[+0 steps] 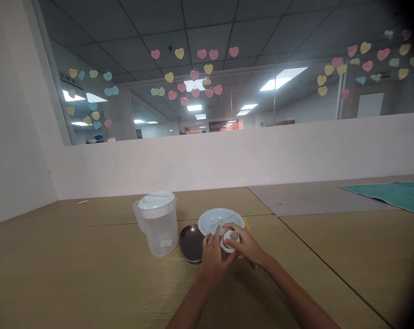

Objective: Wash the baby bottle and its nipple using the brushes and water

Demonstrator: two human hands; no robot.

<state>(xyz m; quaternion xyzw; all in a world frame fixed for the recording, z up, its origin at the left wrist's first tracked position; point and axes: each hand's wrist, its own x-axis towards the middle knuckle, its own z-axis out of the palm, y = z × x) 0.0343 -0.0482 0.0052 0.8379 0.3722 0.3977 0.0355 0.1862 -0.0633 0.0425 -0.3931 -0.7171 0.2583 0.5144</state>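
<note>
In the head view, both my hands are on a small white bottle (230,238) with a greyish, see-through top. My left hand (213,258) cups it from the left, thumb along its near side and fingers pointing up. My right hand (246,246) closes round the upper part from the right. The bottle's lower body is hidden by my fingers. Just behind my hands lies a pale blue-white plate (209,220) with a thin, straight thing across it. To the left of my left hand sits a dark round metal pan (190,246).
A clear plastic pitcher (161,230) with a white lid stands left of the pan. Something yellow (247,224) shows partly behind my right hand. A teal cloth (395,194) lies at the far right of the wooden table (90,274). The white wall (207,160) borders the table's back.
</note>
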